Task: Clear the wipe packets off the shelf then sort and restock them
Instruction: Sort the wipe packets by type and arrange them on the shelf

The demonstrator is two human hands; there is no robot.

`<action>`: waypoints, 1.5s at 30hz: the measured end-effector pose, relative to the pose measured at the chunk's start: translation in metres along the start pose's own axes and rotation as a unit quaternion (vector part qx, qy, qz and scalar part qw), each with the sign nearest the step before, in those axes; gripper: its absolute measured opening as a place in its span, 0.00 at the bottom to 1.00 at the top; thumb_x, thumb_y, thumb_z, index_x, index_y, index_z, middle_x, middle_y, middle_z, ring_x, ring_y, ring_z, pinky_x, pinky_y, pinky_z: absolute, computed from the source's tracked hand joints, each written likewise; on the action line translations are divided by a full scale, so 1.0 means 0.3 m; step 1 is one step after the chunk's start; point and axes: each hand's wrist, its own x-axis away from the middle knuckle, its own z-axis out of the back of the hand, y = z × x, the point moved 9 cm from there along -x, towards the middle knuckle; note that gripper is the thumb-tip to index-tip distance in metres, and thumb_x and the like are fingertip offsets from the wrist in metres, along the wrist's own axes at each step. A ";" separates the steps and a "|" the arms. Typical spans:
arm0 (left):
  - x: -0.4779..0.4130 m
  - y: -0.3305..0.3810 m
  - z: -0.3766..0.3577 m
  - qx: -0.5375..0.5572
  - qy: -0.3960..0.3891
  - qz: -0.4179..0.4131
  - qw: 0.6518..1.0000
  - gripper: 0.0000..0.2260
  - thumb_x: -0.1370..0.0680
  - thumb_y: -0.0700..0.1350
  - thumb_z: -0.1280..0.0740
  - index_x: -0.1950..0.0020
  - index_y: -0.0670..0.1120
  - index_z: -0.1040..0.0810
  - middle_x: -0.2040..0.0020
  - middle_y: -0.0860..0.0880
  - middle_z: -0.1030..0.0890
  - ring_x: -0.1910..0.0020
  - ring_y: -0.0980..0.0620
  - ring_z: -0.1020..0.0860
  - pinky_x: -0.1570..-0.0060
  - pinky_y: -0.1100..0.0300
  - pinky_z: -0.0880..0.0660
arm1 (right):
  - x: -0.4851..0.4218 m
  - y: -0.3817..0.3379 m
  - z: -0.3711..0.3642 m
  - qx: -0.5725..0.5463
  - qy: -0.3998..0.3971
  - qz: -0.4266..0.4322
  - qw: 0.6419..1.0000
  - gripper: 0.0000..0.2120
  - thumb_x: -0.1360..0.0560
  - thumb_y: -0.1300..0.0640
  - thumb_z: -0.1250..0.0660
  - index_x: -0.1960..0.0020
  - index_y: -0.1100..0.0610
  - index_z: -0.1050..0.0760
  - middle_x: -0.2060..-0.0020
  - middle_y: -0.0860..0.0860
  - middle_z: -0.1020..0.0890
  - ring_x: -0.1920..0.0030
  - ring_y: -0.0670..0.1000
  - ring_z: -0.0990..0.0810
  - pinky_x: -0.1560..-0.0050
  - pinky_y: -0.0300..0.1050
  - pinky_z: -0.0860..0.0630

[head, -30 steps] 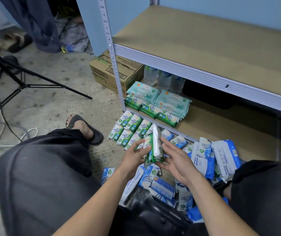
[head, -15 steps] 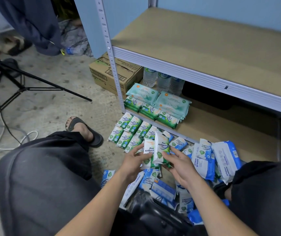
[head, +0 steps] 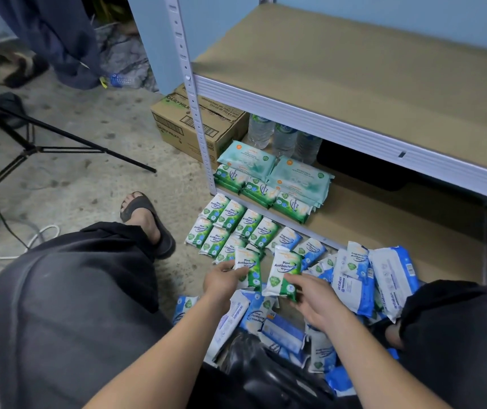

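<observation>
Our left grip (head: 221,278) pinches a small green-and-white plastic packet of pine antibacterial wipes (head: 248,265) by its lower end, thumb across the front. Our right grip (head: 316,299) curls round the bottom of a second green-and-white packet (head: 285,270). Both packets stand upright, side by side but apart, just above the floor.

In the head view, neat rows of matching green packets (head: 230,224) lie on the floor just beyond our hands. A loose heap of blue-and-white wipe packets (head: 354,278) sprawls to the right. A stack of larger pale-teal wipe packs (head: 274,178) sits on the brown board of the lower shelf (head: 383,219).

We judge this to be mid-sort. The film looks slick, and we hold each packet only at one end. One could slip and knock the rows askew, or fall among the blue ones and undo the sorting. Our right forearm passes over the heap and could nudge it.
</observation>
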 end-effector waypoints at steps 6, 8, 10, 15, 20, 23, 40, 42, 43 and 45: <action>-0.142 0.066 -0.028 -0.125 0.008 -0.031 0.992 0.22 0.24 0.40 0.27 0.31 0.45 0.24 0.42 0.46 0.19 0.60 0.55 0.22 0.64 0.60 0.26 | -0.146 -0.022 0.058 0.097 0.091 -0.014 0.991 0.08 0.28 0.62 0.26 0.50 0.61 0.19 0.53 0.58 0.14 0.56 0.56 0.18 0.67 0.45 0.27; -0.201 0.088 -0.039 -0.169 0.003 -0.049 0.984 0.23 0.24 0.39 0.29 0.29 0.45 0.26 0.42 0.46 0.19 0.59 0.54 0.20 0.62 0.59 0.24 | -0.211 -0.028 0.060 0.119 0.103 -0.019 0.987 0.07 0.29 0.61 0.26 0.52 0.61 0.19 0.52 0.60 0.14 0.56 0.57 0.18 0.69 0.44 0.28; -0.261 0.112 -0.050 -0.219 0.003 -0.065 0.973 0.23 0.23 0.40 0.29 0.28 0.45 0.26 0.44 0.48 0.19 0.57 0.52 0.20 0.56 0.56 0.21 | -0.281 -0.040 0.055 0.146 0.112 -0.022 0.983 0.07 0.29 0.59 0.25 0.53 0.61 0.19 0.52 0.60 0.15 0.53 0.58 0.17 0.67 0.44 0.25; -0.422 0.174 -0.096 -0.301 0.006 -0.093 0.949 0.22 0.23 0.40 0.30 0.29 0.45 0.25 0.44 0.47 0.19 0.54 0.47 0.17 0.50 0.53 0.19 | -0.449 -0.099 0.016 0.201 0.131 -0.021 0.971 0.07 0.28 0.58 0.24 0.58 0.60 0.20 0.59 0.56 0.17 0.61 0.54 0.20 0.62 0.46 0.22; -0.573 0.245 -0.181 -0.361 -0.011 -0.137 0.922 0.22 0.23 0.41 0.31 0.28 0.45 0.25 0.37 0.43 0.19 0.47 0.45 0.18 0.43 0.52 0.21 | -0.639 -0.142 -0.029 0.236 0.147 -0.006 0.961 0.09 0.30 0.58 0.24 0.59 0.60 0.22 0.69 0.57 0.22 0.69 0.55 0.25 0.62 0.50 0.22; -0.635 0.289 -0.231 -0.398 -0.014 -0.188 0.898 0.22 0.23 0.42 0.31 0.28 0.45 0.25 0.36 0.43 0.19 0.45 0.46 0.18 0.43 0.56 0.24 | -0.729 -0.161 -0.063 0.254 0.145 0.005 0.956 0.10 0.31 0.56 0.24 0.61 0.58 0.24 0.66 0.59 0.20 0.65 0.54 0.25 0.60 0.54 0.20; -0.779 0.325 -0.261 -0.549 0.088 -0.292 0.778 0.07 0.24 0.45 0.32 0.59 0.44 0.20 0.60 0.46 0.24 0.63 0.40 0.24 0.69 0.53 0.29 | -0.905 -0.164 -0.145 0.300 0.237 0.088 0.920 0.14 0.35 0.52 0.19 0.58 0.53 0.24 0.62 0.55 0.15 0.58 0.59 0.14 0.59 0.56 0.16; -0.780 0.331 -0.267 -0.556 0.088 -0.298 0.771 0.07 0.23 0.46 0.31 0.54 0.43 0.18 0.57 0.46 0.23 0.62 0.40 0.23 0.66 0.50 0.25 | -0.899 -0.180 -0.157 0.314 0.226 0.099 0.917 0.13 0.33 0.54 0.20 0.59 0.53 0.24 0.63 0.54 0.15 0.61 0.58 0.14 0.58 0.54 0.16; -0.780 0.334 -0.273 -0.562 0.086 -0.300 0.766 0.07 0.23 0.46 0.30 0.52 0.42 0.18 0.56 0.45 0.22 0.61 0.41 0.23 0.65 0.50 0.25 | -0.900 -0.184 -0.157 0.315 0.212 0.103 0.920 0.13 0.33 0.55 0.20 0.60 0.53 0.25 0.64 0.54 0.15 0.62 0.57 0.14 0.58 0.55 0.16; -0.778 0.337 -0.281 -0.577 0.080 -0.295 0.758 0.08 0.23 0.47 0.31 0.51 0.43 0.18 0.55 0.46 0.22 0.60 0.41 0.23 0.64 0.50 0.26 | -0.896 -0.195 -0.157 0.321 0.165 0.108 0.926 0.13 0.32 0.58 0.20 0.61 0.54 0.26 0.64 0.54 0.16 0.62 0.57 0.14 0.57 0.55 0.16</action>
